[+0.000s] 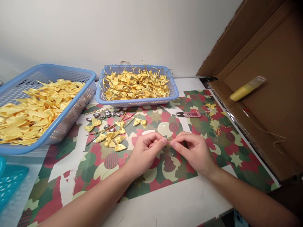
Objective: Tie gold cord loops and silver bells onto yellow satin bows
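My left hand (149,148) and my right hand (192,149) meet above the middle of the patterned sheet, both closed in a pinch. Between their fingertips shows a thin golden strand (169,139), mostly hidden by the fingers. To the left of my hands lie several yellow ribbon bows (110,138), with one bow (140,123) a little apart. Small silver bells (108,113) are grouped behind the bows, and lengths of gold cord (96,132) lie among them. Pink-handled thread snips (188,114) rest beyond my right hand.
A blue basket (88,91) of yellow bows stands at left; another blue basket (137,102) holds bows with gold cord loops. A turquoise basket (16,171) is at lower left. Cardboard (260,126) walls the right side, with a yellow tube (246,90) on it. Yellow scraps (215,124) lie nearby.
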A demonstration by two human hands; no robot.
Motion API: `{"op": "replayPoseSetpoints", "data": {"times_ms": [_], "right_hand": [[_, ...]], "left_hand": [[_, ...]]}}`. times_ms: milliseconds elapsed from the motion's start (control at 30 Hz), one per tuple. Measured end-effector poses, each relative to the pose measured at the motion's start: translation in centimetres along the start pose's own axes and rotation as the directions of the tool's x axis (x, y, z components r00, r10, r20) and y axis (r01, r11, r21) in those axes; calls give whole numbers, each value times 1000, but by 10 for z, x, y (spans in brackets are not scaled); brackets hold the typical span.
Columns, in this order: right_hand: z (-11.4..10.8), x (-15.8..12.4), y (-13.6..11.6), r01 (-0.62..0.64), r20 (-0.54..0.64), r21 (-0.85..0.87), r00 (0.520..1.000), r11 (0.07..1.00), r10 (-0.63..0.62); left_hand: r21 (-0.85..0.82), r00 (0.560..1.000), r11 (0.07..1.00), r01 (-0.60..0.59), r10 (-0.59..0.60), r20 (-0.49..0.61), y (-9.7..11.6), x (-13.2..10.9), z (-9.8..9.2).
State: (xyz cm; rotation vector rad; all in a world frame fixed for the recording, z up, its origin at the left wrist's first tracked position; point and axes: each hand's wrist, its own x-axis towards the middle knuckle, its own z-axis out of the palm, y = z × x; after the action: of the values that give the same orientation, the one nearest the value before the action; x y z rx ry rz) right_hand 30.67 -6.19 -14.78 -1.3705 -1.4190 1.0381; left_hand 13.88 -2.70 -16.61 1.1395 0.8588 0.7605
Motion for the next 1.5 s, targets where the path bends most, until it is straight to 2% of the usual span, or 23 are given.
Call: {"op": "replayPoseSetpoints", "data": {"times_ms": [900, 1500], "right_hand": [[1, 1, -2, 13, 7, -7, 1000, 1000, -13], [1, 1, -4, 18, 0, -15, 1000, 1000, -18]], "left_hand": [[17, 999, 1000, -16, 15, 35, 4, -1, 1], [31, 1000, 1000, -2, 2, 7, 1, 0, 0]]}}
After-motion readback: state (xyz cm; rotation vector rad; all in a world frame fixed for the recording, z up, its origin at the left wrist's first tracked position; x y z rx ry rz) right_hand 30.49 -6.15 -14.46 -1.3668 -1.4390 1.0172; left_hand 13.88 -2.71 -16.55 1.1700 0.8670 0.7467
